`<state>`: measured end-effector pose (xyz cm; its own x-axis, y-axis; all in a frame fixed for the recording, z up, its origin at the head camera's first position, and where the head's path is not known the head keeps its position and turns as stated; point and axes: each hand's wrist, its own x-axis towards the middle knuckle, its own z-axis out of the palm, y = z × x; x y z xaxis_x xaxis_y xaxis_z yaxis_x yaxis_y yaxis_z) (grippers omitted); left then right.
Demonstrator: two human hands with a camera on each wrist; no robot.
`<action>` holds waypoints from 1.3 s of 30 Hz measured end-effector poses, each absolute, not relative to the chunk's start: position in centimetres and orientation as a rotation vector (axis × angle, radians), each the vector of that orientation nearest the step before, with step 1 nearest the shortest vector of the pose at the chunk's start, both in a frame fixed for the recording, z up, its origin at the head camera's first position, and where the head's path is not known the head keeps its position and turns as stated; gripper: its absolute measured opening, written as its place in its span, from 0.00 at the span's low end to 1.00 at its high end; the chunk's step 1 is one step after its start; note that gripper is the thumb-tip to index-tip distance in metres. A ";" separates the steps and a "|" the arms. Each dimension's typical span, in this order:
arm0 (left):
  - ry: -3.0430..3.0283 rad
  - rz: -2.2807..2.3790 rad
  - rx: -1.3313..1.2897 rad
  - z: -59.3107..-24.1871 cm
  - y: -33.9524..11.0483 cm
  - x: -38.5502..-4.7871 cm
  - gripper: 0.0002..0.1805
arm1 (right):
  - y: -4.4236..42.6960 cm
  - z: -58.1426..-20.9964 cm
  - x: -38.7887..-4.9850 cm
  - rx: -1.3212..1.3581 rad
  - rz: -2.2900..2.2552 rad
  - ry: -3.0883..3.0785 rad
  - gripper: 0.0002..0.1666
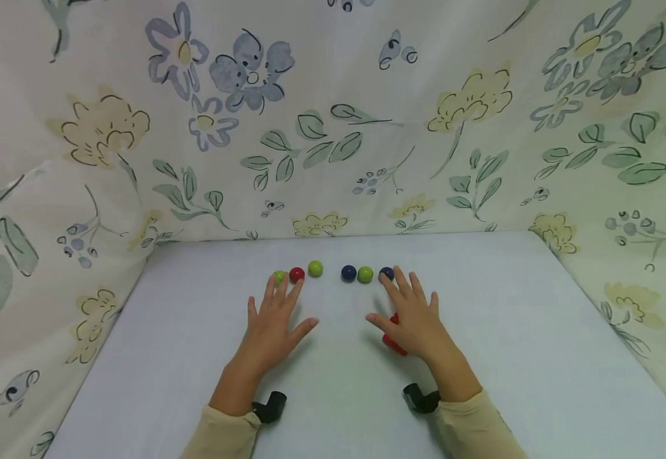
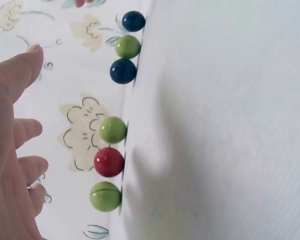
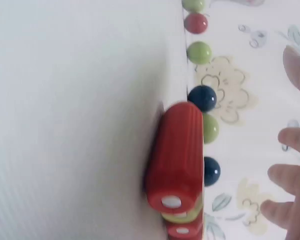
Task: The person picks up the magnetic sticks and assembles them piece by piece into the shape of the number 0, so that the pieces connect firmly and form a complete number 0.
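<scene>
Landmark: I take the red ball (image 1: 296, 275), glossy and round, on the far part of the smooth, matte white desk (image 1: 333, 363).
Left of it: a shiny green ball with a groove (image 2: 105, 196), partly behind fingers in my head feed.
Right of it, in order: a plain green ball (image 1: 315, 268), a gap, a dark blue ball (image 1: 348, 273), another green ball (image 1: 365, 275), and an end blue ball (image 2: 133, 21), all polished.
Left hand (image 1: 272, 325): just nearer the person than the red ball, fingers straight and spread wide, holding nothing.
Right hand (image 1: 415, 319): well right of the red ball and nearer the person, fingers spread apart and gripping nothing.
Ribbed pieces: right of the red ball and nearer the person, I see a red ribbed cylinder (image 3: 176, 155) with a pale round end, a yellow-green piece (image 3: 194, 212) and a second red piece (image 3: 192, 232) beside it.
In the way: the right hand hides most of these from my head feed.
Backdrop: behind the red ball hangs floral cloth (image 1: 333, 191), softly creased.
</scene>
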<state>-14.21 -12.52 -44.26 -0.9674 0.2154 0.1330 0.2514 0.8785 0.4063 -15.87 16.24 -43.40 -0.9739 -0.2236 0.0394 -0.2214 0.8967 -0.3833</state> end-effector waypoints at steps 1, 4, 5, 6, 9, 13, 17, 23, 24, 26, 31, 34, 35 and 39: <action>-2.967 -0.676 -0.359 -44.3 -12.7 -14.3 0.45 | 16.6 -43.4 -16.0 -0.351 -0.633 3.045 0.53; -2.980 -0.761 -0.319 -44.6 -13.4 -14.8 0.45 | 17.7 -43.4 -16.4 -0.320 -0.704 3.011 0.54; -2.984 -0.805 -0.304 -44.7 -13.6 -15.0 0.45 | 18.2 -43.4 -16.6 -0.311 -0.724 3.001 0.54; -2.988 -0.845 -0.288 -44.8 -13.9 -15.1 0.45 | 18.6 -43.4 -16.7 -0.304 -0.746 2.989 0.54; -2.992 -0.976 -0.233 -45.4 -14.7 -15.5 0.44 | 20.0 -43.5 -17.1 -0.289 -0.829 2.940 0.52; -2.991 -1.120 -0.191 -46.1 -15.6 -16.0 0.45 | 21.6 -43.9 -17.6 -0.255 -0.900 2.873 0.51; -2.972 -1.208 -0.178 -46.6 -16.1 -16.2 0.46 | 22.8 -44.6 -17.9 -0.211 -0.910 2.828 0.51; -2.954 -1.298 -0.120 -47.2 -16.9 -16.3 0.45 | 23.4 -45.3 -18.2 -0.126 -0.914 2.761 0.48; -2.956 -1.308 -0.108 -47.4 -17.0 -16.4 0.45 | 23.4 -45.3 -18.2 -0.118 -0.908 2.758 0.47; -2.962 -1.317 -0.089 -47.8 -17.2 -16.3 0.45 | 23.3 -45.4 -18.2 -0.117 -0.880 2.765 0.45; -2.947 -1.301 -0.124 -48.3 -17.3 -16.5 0.45 | 23.4 -45.4 -18.2 -0.125 -0.826 2.809 0.40; -2.937 -1.289 -0.150 -48.3 -17.3 -16.6 0.44 | 23.4 -45.5 -18.2 -0.131 -0.825 2.816 0.37; -2.938 -1.284 -0.152 -48.3 -17.4 -16.6 0.44 | 23.4 -45.5 -18.2 -0.132 -0.829 2.816 0.37; -2.959 -1.288 -0.122 -48.3 -17.5 -16.8 0.43 | 23.4 -45.5 -18.3 -0.139 -0.813 2.812 0.35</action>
<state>-16.77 -17.46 -48.32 -0.9933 0.1042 -0.0502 0.0342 0.6794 0.7329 -18.27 23.44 -45.55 -0.9734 -0.1481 -0.1748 -0.0320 0.8434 -0.5363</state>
